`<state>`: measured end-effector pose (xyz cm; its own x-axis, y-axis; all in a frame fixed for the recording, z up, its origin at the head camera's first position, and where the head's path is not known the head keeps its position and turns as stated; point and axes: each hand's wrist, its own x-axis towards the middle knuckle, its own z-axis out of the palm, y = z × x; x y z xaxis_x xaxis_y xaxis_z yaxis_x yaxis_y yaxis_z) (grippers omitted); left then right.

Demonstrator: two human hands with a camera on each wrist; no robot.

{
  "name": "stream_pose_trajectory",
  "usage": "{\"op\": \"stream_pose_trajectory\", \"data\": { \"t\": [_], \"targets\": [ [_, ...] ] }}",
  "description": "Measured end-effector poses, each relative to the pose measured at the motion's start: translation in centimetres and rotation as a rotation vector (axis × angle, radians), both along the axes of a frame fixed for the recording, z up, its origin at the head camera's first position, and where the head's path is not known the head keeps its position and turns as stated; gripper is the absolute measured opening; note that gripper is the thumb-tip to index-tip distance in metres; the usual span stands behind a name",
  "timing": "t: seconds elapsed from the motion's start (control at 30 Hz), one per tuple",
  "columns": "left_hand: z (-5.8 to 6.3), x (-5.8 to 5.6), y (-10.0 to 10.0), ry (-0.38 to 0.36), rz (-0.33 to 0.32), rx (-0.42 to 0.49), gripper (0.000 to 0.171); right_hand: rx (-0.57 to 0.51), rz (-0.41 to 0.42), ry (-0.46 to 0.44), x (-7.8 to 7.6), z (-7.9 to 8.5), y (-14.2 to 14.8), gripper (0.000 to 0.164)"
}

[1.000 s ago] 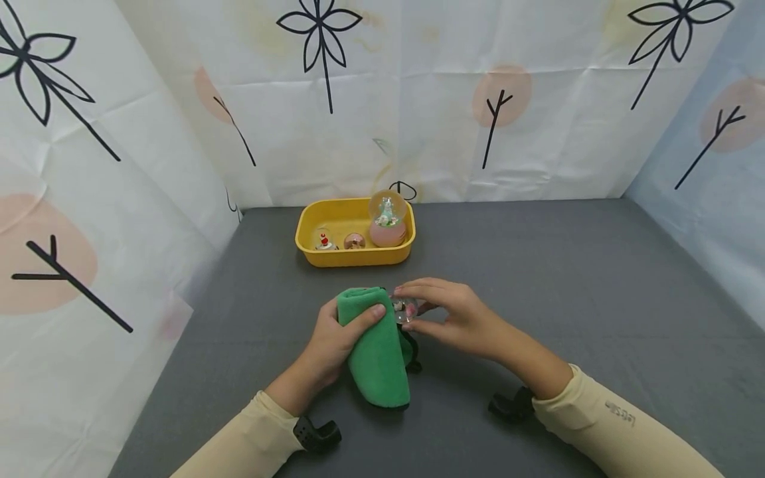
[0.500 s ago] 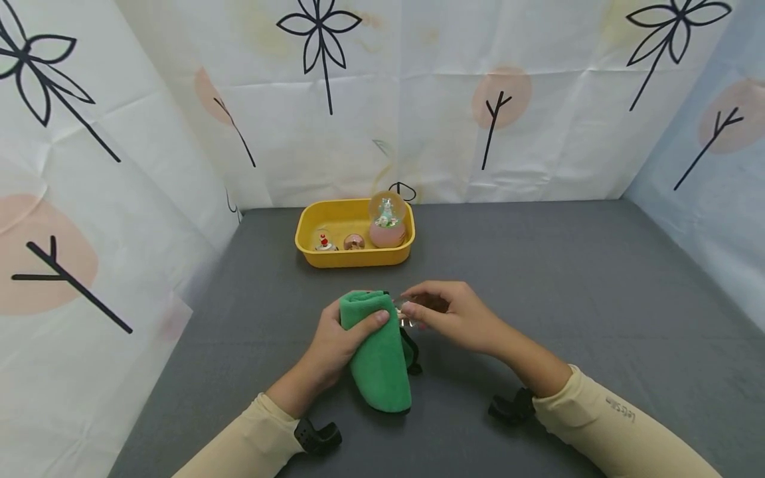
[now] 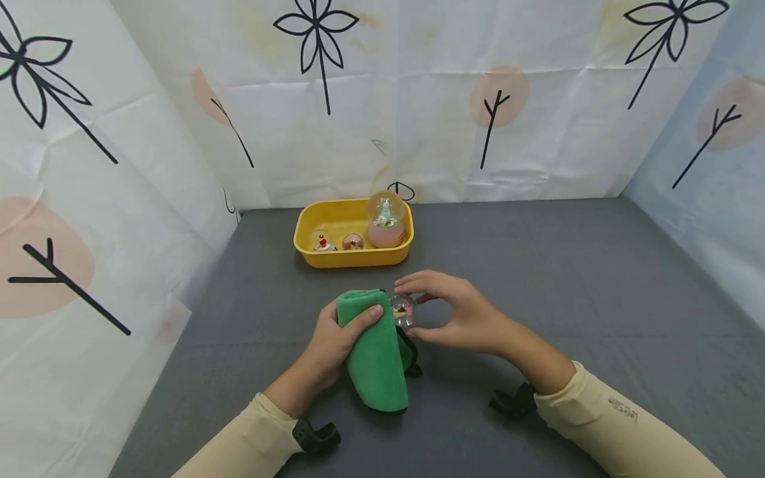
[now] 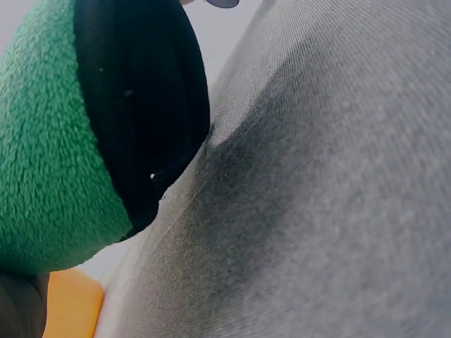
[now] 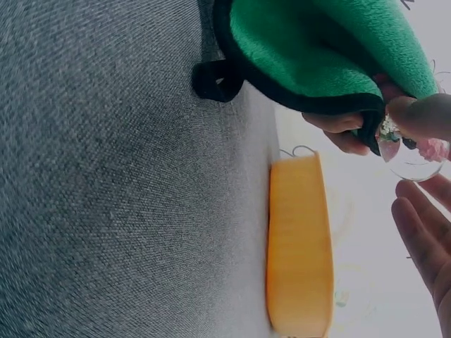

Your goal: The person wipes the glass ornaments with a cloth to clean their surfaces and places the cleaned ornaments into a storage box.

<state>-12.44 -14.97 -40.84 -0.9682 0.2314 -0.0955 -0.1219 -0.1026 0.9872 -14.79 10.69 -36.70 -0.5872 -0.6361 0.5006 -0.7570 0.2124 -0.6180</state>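
Observation:
My left hand grips a folded green microfiber cloth, its thumb across the front. Black edging and a hanging loop show on the cloth in the right wrist view. A small clear snow globe with pink and white figures inside pokes out at the cloth's right side. Cloth hides the rest of it. My right hand stands around this globe with fingers above and thumb below, spread wider than the ball. In the right wrist view its fingertips lie close to the glass; contact is unclear.
Behind the hands stands a yellow tray. It holds a large snow globe with a pink base, a small globe with a red figure and a small pink globe. Printed cloth walls border the grey table.
My right thumb was across the front of the globe half a second ago. It is now below the globe, and the right fingers have spread. The left hand's grip on the cloth stays nearly the same.

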Motion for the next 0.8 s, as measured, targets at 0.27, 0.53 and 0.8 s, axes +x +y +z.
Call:
{"op": "stream_pose_trajectory", "data": {
  "t": [0.27, 0.53, 0.8],
  "targets": [
    [0.00, 0.07, -0.03, -0.007, 0.001, -0.008, 0.044, -0.012, 0.028, 0.031, 0.01, -0.13, -0.25, 0.054],
    [0.08, 0.13, -0.04, 0.063, -0.031, -0.020, 0.043, -0.036, 0.039, -0.017, -0.37, -0.55, -0.03, 0.051],
    [0.18, 0.28, 0.00, 0.124, -0.073, -0.043, 0.045, 0.015, 0.003, -0.242, -0.39, -0.29, 0.30, 0.044]
  ]
}}
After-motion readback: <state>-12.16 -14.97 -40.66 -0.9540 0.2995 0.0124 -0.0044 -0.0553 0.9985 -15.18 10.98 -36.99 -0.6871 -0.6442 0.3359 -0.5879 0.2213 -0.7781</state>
